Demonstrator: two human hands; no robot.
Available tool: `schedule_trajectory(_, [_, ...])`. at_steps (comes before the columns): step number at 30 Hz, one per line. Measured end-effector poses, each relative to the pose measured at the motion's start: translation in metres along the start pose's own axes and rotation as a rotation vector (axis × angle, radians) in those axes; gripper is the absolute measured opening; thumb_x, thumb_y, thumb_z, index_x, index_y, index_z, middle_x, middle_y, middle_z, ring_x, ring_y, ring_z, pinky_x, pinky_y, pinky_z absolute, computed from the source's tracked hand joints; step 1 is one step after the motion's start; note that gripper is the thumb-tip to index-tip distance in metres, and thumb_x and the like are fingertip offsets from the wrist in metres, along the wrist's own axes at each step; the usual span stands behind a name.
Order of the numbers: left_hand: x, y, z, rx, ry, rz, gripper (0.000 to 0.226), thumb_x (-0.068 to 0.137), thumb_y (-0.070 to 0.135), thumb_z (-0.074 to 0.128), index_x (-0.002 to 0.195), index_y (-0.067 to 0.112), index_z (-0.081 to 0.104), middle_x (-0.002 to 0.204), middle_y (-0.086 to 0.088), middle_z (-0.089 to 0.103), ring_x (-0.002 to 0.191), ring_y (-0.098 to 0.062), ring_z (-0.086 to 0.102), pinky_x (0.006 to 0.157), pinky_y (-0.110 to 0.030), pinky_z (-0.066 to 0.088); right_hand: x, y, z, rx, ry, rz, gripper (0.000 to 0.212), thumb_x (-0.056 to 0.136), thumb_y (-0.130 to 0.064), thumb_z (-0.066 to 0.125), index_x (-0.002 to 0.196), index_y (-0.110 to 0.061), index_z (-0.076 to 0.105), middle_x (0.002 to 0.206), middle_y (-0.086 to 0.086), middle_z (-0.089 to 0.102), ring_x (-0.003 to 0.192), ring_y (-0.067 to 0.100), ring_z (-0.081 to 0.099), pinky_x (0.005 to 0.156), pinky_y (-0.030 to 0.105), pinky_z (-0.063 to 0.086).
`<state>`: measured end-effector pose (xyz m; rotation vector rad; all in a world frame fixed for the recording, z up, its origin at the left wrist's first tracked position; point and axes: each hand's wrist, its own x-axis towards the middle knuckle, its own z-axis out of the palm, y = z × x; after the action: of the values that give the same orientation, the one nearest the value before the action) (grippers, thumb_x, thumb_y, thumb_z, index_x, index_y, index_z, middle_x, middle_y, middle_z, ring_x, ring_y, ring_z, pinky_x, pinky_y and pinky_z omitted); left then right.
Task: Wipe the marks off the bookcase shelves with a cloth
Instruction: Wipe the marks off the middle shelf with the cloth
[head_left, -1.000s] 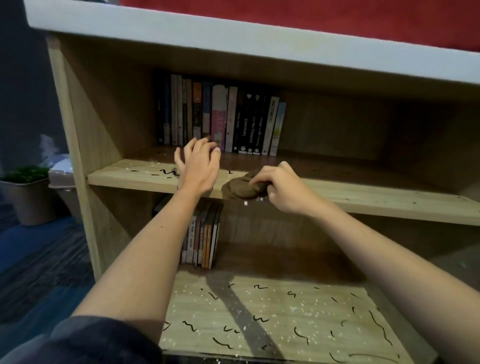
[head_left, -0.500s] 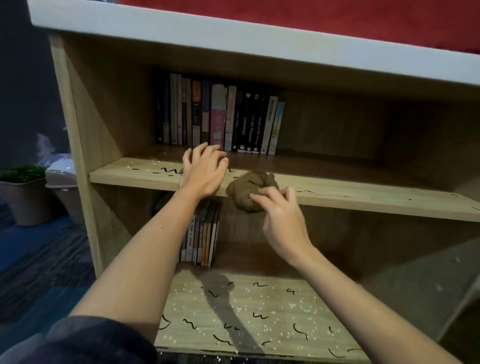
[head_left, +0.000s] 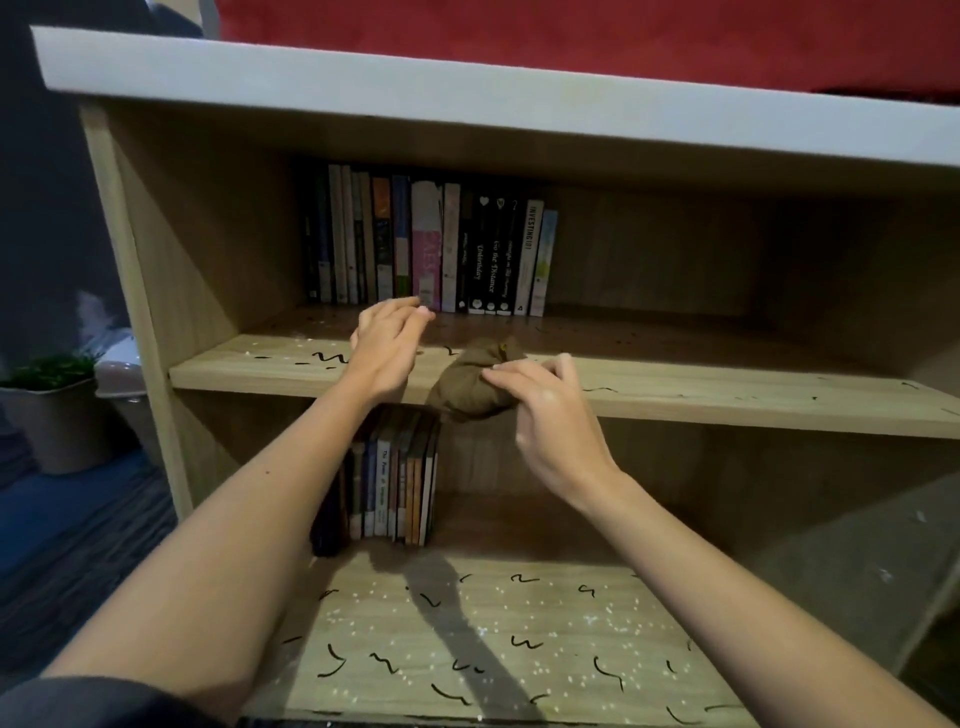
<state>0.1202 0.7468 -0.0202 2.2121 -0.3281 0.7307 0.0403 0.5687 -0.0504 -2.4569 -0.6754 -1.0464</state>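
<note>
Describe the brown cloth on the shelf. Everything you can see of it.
The cloth is a dull brown, soft-looking fabric bunched into a creased wad, with a small yellowish speck near its top. It sits on the front edge of the upper shelf, its lower part hanging over the lip. Fingertips of the right hand lie on its right side; whether they pinch it cannot be told. The left hand is clear of it.
</note>
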Motion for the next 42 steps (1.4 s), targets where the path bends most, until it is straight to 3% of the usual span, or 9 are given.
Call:
schedule_trajectory(4, [0.004,-0.014,-0.017,0.221,0.026,0.057,0.035,0.1,0.03,0.033,0.122,0.02,0.058,0.14,0.003,0.045,0.135,-0.018,0.024,0.109,-0.04,0.012,0.038,0.004,-0.021,0.039,-0.052,0.096,0.041,0.088,0.004,0.045,0.124,-0.012,0.057,0.118,0.001,0.057,0.1,0.012,0.035,0.092,0.025,0.036])
schedule_trajectory(13, [0.01,-0.022,-0.001,0.326,0.049,0.067,0.04,0.099,0.04,0.028,0.13,0.027,0.049,0.146,0.003,0.035,0.141,-0.014,0.013,0.114,-0.044,-0.004,0.156,0.098,0.017,-0.111,-0.29,0.525,0.034,0.09,0.0,0.045,0.123,-0.006,0.052,0.126,0.019,0.049,0.115,0.037,0.047,0.095,0.044,0.046])
schedule_trajectory(17, [0.009,-0.026,-0.003,0.306,0.083,0.095,0.047,0.098,0.042,0.023,0.138,0.025,0.04,0.151,0.004,0.027,0.143,-0.011,0.004,0.113,-0.043,-0.01,0.167,0.117,0.046,-0.285,-0.544,0.429,0.038,0.093,-0.002,0.039,0.13,-0.006,0.046,0.134,0.018,0.046,0.121,0.036,0.043,0.096,0.039,0.043])
schedule_trajectory(21, [0.009,-0.026,-0.003,0.3,0.082,0.102,0.045,0.099,0.039,0.025,0.14,0.022,0.037,0.152,0.004,0.025,0.143,-0.011,0.002,0.114,-0.044,-0.011,0.167,0.098,0.043,-0.246,-0.631,0.383,0.034,0.093,-0.004,0.037,0.123,-0.006,0.054,0.122,0.015,0.055,0.1,0.03,0.057,0.072,0.03,0.046])
schedule_trajectory(29, [0.007,-0.024,-0.004,0.281,0.132,0.109,0.043,0.1,0.035,0.029,0.138,0.019,0.04,0.149,0.002,0.029,0.143,-0.012,0.007,0.113,-0.043,-0.011,0.119,0.045,-0.017,0.237,-0.473,0.24,0.043,0.086,0.01,0.04,0.112,-0.013,0.067,0.108,0.005,0.064,0.099,0.019,0.058,0.085,0.029,0.051])
schedule_trajectory(32, [0.006,-0.023,-0.004,0.297,0.156,0.101,0.042,0.1,0.035,0.029,0.136,0.018,0.042,0.148,0.002,0.031,0.142,-0.012,0.009,0.114,-0.043,-0.01,0.124,0.051,-0.012,0.082,-0.304,0.292,0.046,0.085,0.01,0.04,0.119,-0.011,0.062,0.11,0.005,0.061,0.103,0.019,0.054,0.082,0.024,0.046])
schedule_trajectory(35, [0.003,-0.022,-0.003,0.296,0.166,0.084,0.041,0.1,0.034,0.029,0.135,0.018,0.044,0.147,0.002,0.034,0.142,-0.012,0.01,0.114,-0.043,-0.01,0.116,0.047,0.007,-0.051,-0.395,0.322,0.045,0.083,0.008,0.043,0.12,-0.011,0.061,0.115,0.011,0.061,0.109,0.026,0.055,0.09,0.034,0.048])
schedule_trajectory(38, [0.004,-0.022,-0.004,0.273,0.179,0.085,0.04,0.1,0.033,0.03,0.133,0.019,0.045,0.146,0.001,0.034,0.141,-0.012,0.012,0.115,-0.042,-0.008,0.098,0.024,0.018,-0.101,-0.471,0.17,0.045,0.08,0.004,0.045,0.116,-0.015,0.063,0.113,0.013,0.061,0.115,0.03,0.046,0.094,0.042,0.044])
schedule_trajectory(42, [0.0,-0.02,-0.008,0.026,0.235,0.107,0.034,0.096,0.03,0.039,0.121,0.018,0.058,0.143,0.001,0.04,0.138,-0.016,0.018,0.114,-0.042,0.009,0.06,-0.011,-0.006,-0.08,-0.468,-0.037,0.041,0.087,0.003,0.043,0.12,-0.015,0.06,0.115,0.0,0.057,0.103,0.02,0.037,0.089,0.033,0.037])
